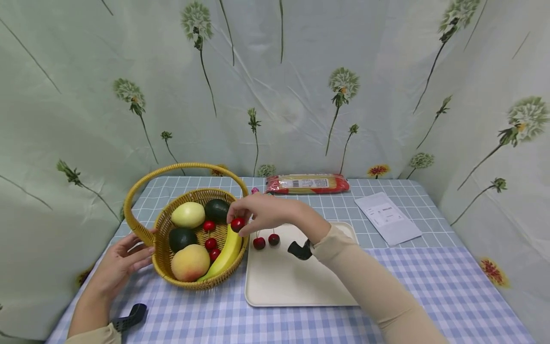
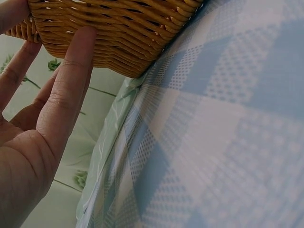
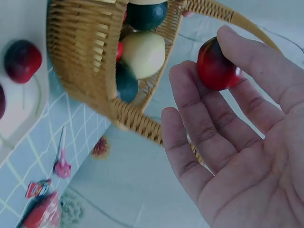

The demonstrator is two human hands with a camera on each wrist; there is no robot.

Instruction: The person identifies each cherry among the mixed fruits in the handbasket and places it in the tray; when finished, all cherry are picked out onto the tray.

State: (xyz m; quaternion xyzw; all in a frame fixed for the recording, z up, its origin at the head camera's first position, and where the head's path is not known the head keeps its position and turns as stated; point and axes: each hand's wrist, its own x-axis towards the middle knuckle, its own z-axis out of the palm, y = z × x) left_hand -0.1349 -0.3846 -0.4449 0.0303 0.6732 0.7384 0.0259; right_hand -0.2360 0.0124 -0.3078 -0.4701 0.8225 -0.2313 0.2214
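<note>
In the head view, my right hand (image 1: 266, 212) pinches a dark red cherry (image 1: 237, 224) between thumb and fingers, over the right rim of a wicker basket (image 1: 206, 284). The right wrist view shows that cherry (image 3: 216, 64) at the fingertips. My left hand (image 1: 122, 260) is at the basket's left side, by the foot of its handle, its fairly straight fingers (image 2: 64, 95) against the wicker. Inside the basket lie a banana (image 1: 229, 248), a peach (image 1: 190, 263), two dark green avocados (image 1: 182, 239), a pale yellow-green fruit (image 1: 188, 215) and several cherries (image 1: 210, 244).
A cream tray (image 1: 301, 291) stands right of the basket, with two cherries (image 1: 273, 239) on it. Behind lie a red-and-yellow packet (image 1: 307, 183) and a pink-wrapped lollipop (image 3: 62, 167). A white labelled packet (image 1: 388, 218) lies at the back right. The basket's tall handle (image 1: 189, 166) arches over the fruit.
</note>
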